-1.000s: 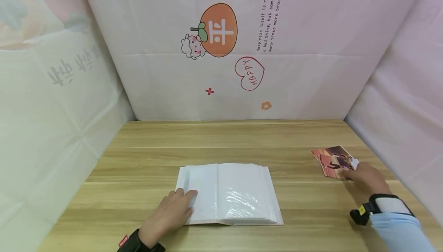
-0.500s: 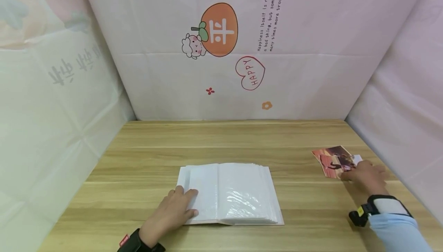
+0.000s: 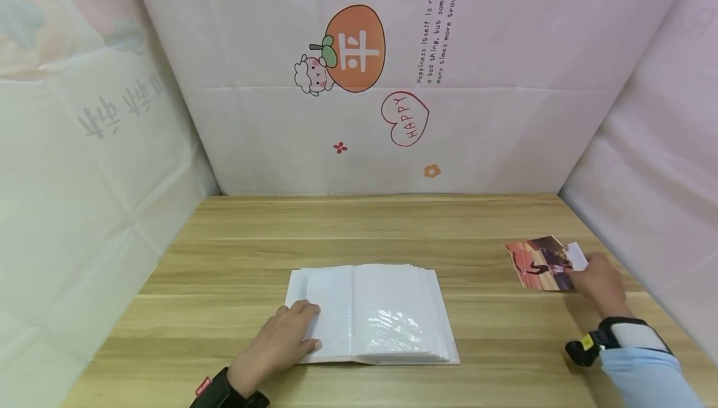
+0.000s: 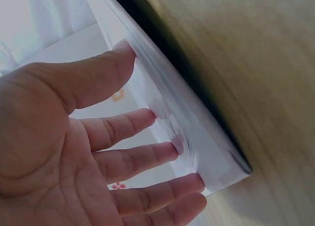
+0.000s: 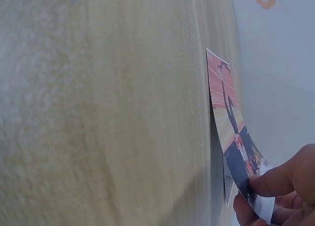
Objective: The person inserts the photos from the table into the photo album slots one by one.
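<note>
Now, right hand [image 3: 599,277]: grip pinched on the photo [image 3: 541,263] at the desk's [image 3: 392,227] right edge.
Left hand [image 3: 278,347]: fingers flat on the open album [image 3: 373,311].
Risk: a corner-only pinch may bend or drop the photo.

The right hand [image 5: 288,194] is mostly chopped off by the corner in the right wrist view; the photo's [image 5: 235,137] picture is too blurry to read, and whatever's stacked under it is hidden; the left hand's [image 3: 277,347] palm covers part of the album [image 3: 381,311] page.
</note>
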`<state>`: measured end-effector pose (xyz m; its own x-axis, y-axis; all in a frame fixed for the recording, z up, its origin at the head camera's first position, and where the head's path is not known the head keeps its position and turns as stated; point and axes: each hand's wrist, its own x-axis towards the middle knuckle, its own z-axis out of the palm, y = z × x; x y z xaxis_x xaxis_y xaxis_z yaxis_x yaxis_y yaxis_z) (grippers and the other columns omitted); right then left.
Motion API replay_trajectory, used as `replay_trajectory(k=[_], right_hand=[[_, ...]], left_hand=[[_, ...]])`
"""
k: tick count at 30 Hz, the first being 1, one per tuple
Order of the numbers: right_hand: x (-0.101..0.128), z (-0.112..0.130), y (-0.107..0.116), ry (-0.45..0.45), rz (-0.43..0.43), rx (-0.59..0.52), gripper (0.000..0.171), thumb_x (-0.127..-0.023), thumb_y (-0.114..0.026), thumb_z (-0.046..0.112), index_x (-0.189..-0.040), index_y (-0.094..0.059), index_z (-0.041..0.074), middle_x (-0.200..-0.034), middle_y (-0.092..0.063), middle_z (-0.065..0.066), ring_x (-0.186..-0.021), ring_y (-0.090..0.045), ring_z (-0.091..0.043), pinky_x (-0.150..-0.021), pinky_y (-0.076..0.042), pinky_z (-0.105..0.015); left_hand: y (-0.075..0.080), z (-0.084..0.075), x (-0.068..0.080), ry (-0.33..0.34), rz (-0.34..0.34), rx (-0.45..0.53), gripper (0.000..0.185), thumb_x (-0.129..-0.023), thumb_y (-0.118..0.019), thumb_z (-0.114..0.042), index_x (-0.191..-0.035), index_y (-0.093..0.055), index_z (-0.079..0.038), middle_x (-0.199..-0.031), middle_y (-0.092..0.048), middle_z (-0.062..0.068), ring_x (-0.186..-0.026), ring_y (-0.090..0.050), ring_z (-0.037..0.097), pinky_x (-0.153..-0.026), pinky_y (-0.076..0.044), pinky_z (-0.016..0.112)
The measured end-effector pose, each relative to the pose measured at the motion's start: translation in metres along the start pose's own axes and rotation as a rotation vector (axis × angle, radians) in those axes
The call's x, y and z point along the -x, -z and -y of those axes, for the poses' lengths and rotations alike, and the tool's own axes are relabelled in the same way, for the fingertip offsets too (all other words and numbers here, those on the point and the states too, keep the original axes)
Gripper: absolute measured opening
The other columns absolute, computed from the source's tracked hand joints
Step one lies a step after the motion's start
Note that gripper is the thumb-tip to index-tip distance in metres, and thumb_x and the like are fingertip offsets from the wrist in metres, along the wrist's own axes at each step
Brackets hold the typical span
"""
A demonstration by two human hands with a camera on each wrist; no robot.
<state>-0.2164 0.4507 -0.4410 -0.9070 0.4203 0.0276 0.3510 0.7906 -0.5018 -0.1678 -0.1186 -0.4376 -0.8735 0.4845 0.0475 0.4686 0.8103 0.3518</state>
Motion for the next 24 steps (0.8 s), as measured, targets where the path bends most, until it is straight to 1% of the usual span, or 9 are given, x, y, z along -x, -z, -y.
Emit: replay_trajectory(k=[2,4,6,9,13,15,20,22,24], right_hand=[[0.0,0.0,0.0,-0.015,0.008,-0.011,0.06,-0.079,-0.061,0.013,-0.119,-0.032,-0.022,-0.11,-0.04,-0.041,-0.094,-0.043,-0.052,-0.074,-0.038,-0.055],[0.0,0.001,0.0,-0.017,0.005,-0.011,0.061,-0.08,-0.061,0.013,-0.121,-0.032,-0.022,-0.112,-0.039,-0.042,-0.096,-0.042,-0.052,-0.076,-0.037,-0.056],[-0.001,0.0,0.0,-0.012,-0.003,-0.009,0.061,-0.08,-0.061,0.013,-0.121,-0.032,-0.022,-0.112,-0.039,-0.042,-0.096,-0.043,-0.053,-0.076,-0.037,-0.056],[-0.001,-0.001,0.0,-0.002,-0.01,-0.011,0.061,-0.079,-0.061,0.012,-0.12,-0.032,-0.022,-0.112,-0.04,-0.042,-0.096,-0.043,-0.053,-0.077,-0.037,-0.056],[0.0,-0.001,0.001,0.024,-0.016,-0.016,0.06,-0.079,-0.06,0.012,-0.119,-0.033,-0.022,-0.11,-0.041,-0.042,-0.094,-0.043,-0.053,-0.076,-0.037,-0.056],[0.0,-0.001,0.002,0.025,-0.013,-0.019,0.059,-0.079,-0.059,0.012,-0.12,-0.032,-0.022,-0.11,-0.04,-0.042,-0.094,-0.043,-0.054,-0.077,-0.037,-0.056],[-0.003,0.005,0.004,-0.061,0.035,-0.063,0.06,-0.081,-0.053,0.008,-0.126,-0.027,-0.022,-0.119,-0.032,-0.043,-0.105,-0.035,-0.056,-0.087,-0.031,-0.06],[-0.004,0.008,0.005,-0.102,0.052,-0.094,0.061,-0.084,-0.053,0.009,-0.128,-0.024,-0.022,-0.123,-0.029,-0.043,-0.109,-0.032,-0.056,-0.089,-0.028,-0.061],[-0.004,0.011,0.006,-0.108,0.049,-0.128,0.06,-0.085,-0.051,0.009,-0.129,-0.024,-0.021,-0.124,-0.027,-0.043,-0.11,-0.031,-0.055,-0.09,-0.027,-0.06]], left_hand=[[0.0,0.0,0.0,-0.004,-0.004,-0.003,0.051,-0.078,-0.074,-0.023,-0.12,-0.055,0.0,-0.118,-0.053,0.022,-0.092,-0.053,0.039,-0.072,-0.045,0.051],[-0.001,0.001,0.0,-0.012,-0.012,-0.008,0.054,-0.078,-0.074,-0.023,-0.122,-0.053,-0.001,-0.118,-0.054,0.021,-0.091,-0.053,0.038,-0.071,-0.045,0.051],[-0.001,0.001,0.0,-0.023,-0.022,-0.015,0.055,-0.078,-0.074,-0.022,-0.124,-0.053,-0.002,-0.117,-0.054,0.021,-0.089,-0.053,0.038,-0.069,-0.045,0.05],[-0.001,0.001,0.0,-0.038,-0.03,-0.035,0.052,-0.077,-0.075,-0.023,-0.121,-0.056,-0.003,-0.115,-0.054,0.021,-0.086,-0.053,0.039,-0.066,-0.045,0.05],[0.0,0.001,-0.001,-0.04,-0.026,-0.056,0.049,-0.076,-0.075,-0.023,-0.118,-0.06,-0.005,-0.112,-0.055,0.02,-0.083,-0.053,0.038,-0.063,-0.044,0.05],[0.0,0.001,-0.001,-0.035,-0.019,-0.059,0.049,-0.076,-0.075,-0.023,-0.118,-0.06,-0.005,-0.112,-0.055,0.02,-0.084,-0.053,0.037,-0.063,-0.044,0.049],[0.002,0.002,-0.001,-0.038,0.002,-0.037,0.053,-0.075,-0.076,-0.028,-0.12,-0.059,-0.004,-0.113,-0.054,0.019,-0.085,-0.052,0.036,-0.067,-0.044,0.048],[0.003,0.002,0.0,-0.042,0.014,-0.013,0.06,-0.073,-0.077,-0.032,-0.121,-0.058,-0.002,-0.114,-0.053,0.019,-0.086,-0.051,0.035,-0.069,-0.044,0.047],[0.003,0.002,0.0,-0.043,0.03,0.011,0.07,-0.068,-0.079,-0.039,-0.123,-0.056,-0.001,-0.116,-0.052,0.021,-0.088,-0.05,0.035,-0.072,-0.043,0.047]])
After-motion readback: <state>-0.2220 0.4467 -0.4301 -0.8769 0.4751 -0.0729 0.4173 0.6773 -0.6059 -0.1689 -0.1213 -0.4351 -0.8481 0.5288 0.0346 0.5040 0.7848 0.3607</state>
